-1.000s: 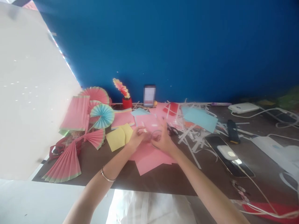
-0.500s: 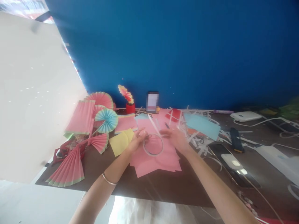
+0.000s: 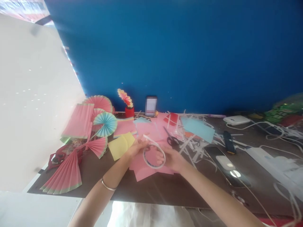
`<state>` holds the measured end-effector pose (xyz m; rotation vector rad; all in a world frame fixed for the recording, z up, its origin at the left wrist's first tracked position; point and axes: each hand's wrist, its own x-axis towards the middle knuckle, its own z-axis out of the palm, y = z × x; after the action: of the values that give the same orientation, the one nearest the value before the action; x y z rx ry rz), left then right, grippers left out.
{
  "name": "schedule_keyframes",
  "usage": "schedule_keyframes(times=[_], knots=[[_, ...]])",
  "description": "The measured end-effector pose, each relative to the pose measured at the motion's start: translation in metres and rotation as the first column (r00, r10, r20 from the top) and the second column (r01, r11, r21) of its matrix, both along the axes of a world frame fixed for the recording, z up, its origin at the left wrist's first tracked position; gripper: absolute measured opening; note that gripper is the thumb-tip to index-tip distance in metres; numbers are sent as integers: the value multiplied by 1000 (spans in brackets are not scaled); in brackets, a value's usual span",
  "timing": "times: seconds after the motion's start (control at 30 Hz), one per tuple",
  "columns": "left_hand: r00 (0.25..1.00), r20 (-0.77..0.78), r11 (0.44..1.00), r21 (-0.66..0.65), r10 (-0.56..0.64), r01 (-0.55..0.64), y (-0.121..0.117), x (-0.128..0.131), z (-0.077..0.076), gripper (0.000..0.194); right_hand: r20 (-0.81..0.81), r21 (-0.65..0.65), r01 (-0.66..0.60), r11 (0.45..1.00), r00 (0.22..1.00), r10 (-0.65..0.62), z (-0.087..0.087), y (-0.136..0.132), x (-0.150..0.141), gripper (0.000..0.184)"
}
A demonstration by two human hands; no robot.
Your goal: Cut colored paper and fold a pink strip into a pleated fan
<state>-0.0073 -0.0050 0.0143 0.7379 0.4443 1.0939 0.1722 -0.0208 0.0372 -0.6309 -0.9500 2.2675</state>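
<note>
A thin roll of white tape [image 3: 151, 166] is held upright above pink paper sheets [image 3: 140, 173], its short loose end [image 3: 148, 137] sticking up to the left. My right hand [image 3: 172, 158] grips the right side of the roll, with fingers reaching into the ring. At the upper left of the roll, my left hand [image 3: 138, 147] pinches near the loose end; its fingertips are partly blurred. Dark-handled scissors [image 3: 172, 140] lie just beyond my right hand. Yellow paper [image 3: 119, 147] lies to the left of my left hand.
Pleated pink paper fans [image 3: 65, 176] and a blue rosette [image 3: 106, 124] crowd the left side. White paper strips [image 3: 197, 154] and a light blue sheet [image 3: 199, 128] are on the right, near a phone [image 3: 239, 181] and cables. A blue wall [image 3: 165, 56] rises behind.
My right hand has come down from the tape's loose end to the right side of the roll. The loose end now points left, and the scissors have come into view.
</note>
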Motion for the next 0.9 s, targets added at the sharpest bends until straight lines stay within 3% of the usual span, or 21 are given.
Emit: schedule_keyframes(times=[0.13,0.3,0.4,0.57,0.67,0.83,0.9], knots=[[981,81,982,-88,174,-167,8,-2,-9,48,-121,-69,163,984,978,-170,3,-4,-2,24],[954,81,946,-175,289,-272,19,-6,-21,44,-46,-61,370,927,927,-373,-5,-1,3,50],[949,79,939,-195,304,-285,19,-7,-22,46,-31,-15,444,896,895,-445,-5,-1,6,50],[960,74,954,-158,270,-256,17,-8,-21,52,40,110,405,908,911,-411,6,-8,10,18],[956,68,951,-147,285,-273,18,-9,-21,53,63,125,409,904,906,-419,4,-9,12,19],[947,23,937,-160,319,-312,19,-8,-20,55,137,96,577,811,799,-585,-16,-2,16,35],[951,15,941,-146,310,-305,19,-7,-19,55,173,125,584,802,783,-598,-20,0,19,43]])
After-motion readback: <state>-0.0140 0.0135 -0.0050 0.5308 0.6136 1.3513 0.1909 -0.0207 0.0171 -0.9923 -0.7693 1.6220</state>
